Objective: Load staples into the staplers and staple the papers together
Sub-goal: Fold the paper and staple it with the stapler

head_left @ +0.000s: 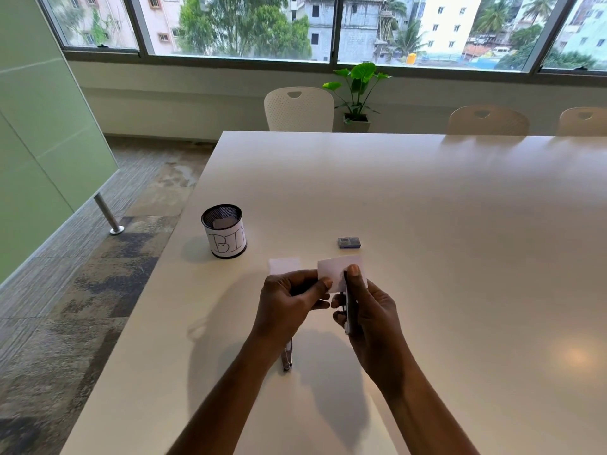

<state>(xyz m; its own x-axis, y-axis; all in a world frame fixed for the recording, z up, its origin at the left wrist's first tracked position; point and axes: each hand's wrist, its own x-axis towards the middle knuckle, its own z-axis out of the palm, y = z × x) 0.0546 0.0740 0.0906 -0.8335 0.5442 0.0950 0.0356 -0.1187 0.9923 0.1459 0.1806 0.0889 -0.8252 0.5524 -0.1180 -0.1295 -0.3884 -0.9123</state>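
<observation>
Both hands meet right of the bin (224, 230) and nearer the person, held above the table (427, 208). The R hand (372, 311) is wrapped round a stapler (347, 305), thumb laid on top near the nose. The stapler's long axis runs straight away from the person, nose at the far end. The L hand (289, 298) pinches the paper (331, 270) by its left edge, thumb and fingers curled on it.

What matters: the paper comes in from the stapler's left, crosswise to it, w/ its right part at the nose (whether it sits fully in the mouth I can't tell from here). So the next move is prob. a squeeze by the R hand, the L only steadying.

A spare sheet (284, 265) lies flat just right of the bin. A staple box (349, 242) sits further right. A 2nd stapler (287, 356) lies nearer the person than the bin, partly under the L forearm.
</observation>
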